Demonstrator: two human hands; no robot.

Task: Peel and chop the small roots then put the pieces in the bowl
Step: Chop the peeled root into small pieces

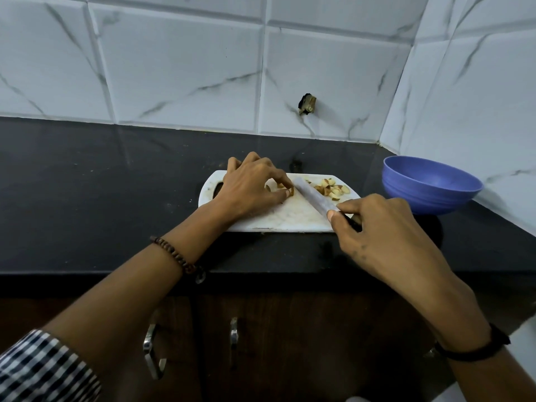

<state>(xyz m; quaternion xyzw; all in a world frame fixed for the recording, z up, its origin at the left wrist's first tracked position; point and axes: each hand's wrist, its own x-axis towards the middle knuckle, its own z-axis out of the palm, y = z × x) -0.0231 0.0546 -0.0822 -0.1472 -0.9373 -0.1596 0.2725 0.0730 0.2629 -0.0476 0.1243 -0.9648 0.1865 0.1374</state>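
A white cutting board point(278, 219) lies on the black counter. On it my left hand point(249, 190) pinches a small brownish root point(285, 190) between thumb and fingertips. My right hand point(380, 233) grips the handle of a knife point(314, 195); its blade slants across the board with its tip right beside the root. A heap of several chopped root pieces point(332, 188) lies on the board's far right part, behind the blade. A blue bowl point(429, 184) stands on the counter to the right of the board; I see nothing inside it.
The black counter point(101, 198) stretches to the left, with its front edge close to me. White marble-look tiles form the back wall and the right wall, which meet in a corner behind the bowl. Dark cabinet doors with metal handles point(150, 352) sit below.
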